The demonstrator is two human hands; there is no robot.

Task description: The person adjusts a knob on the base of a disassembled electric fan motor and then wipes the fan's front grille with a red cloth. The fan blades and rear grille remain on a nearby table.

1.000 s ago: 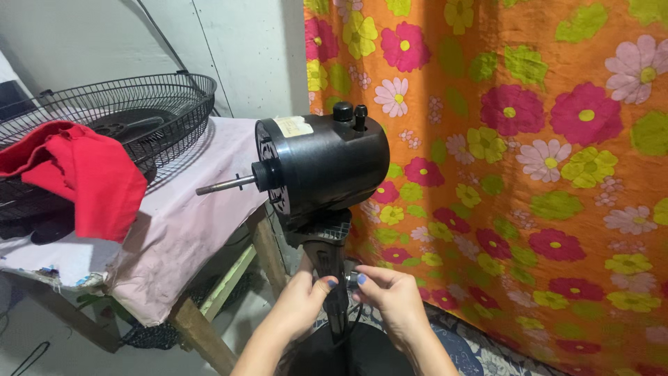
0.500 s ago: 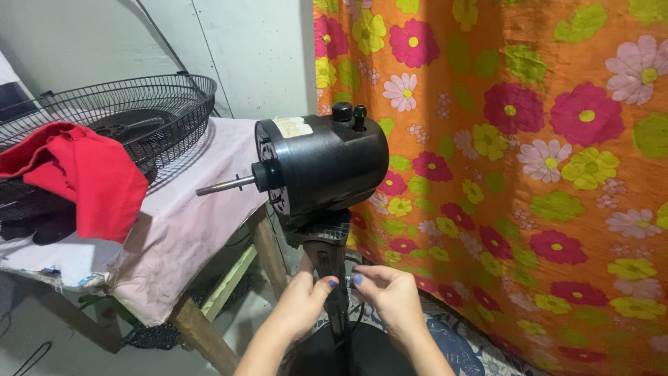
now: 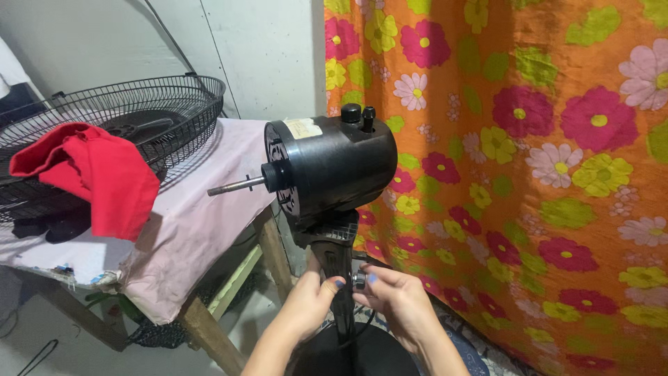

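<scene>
- Head view shows a black fan motor housing (image 3: 334,170) on its stand neck (image 3: 339,268); every place below is given relative to that housing.
- Directly beneath the housing, the left hand (image 3: 306,306) wraps the neck from the left, its fingers curled and pressed against the black post, the thumb with its blue nail lying on the front.
- Right hand (image 3: 396,299) sits just right of the neck below the housing; its thumb and forefinger pinch a small silvery knob (image 3: 359,280) that juts from the side of the neck.
- Half a second ago the right fingers were closed near the neck with the knob hidden; now the knob shows between the fingertips, as it did a second ago, so the fingers seem to be re-gripping and turning it in short twists.
- Bare metal shaft (image 3: 236,186) sticks out from the housing's front, pointing left, with no blade on it.
- Left of the housing, a table (image 3: 202,223) draped in pale cloth carries a black wire fan guard (image 3: 139,111) and a red cloth (image 3: 97,174).
- Behind and right of the housing hangs an orange flowered curtain (image 3: 529,174).
</scene>
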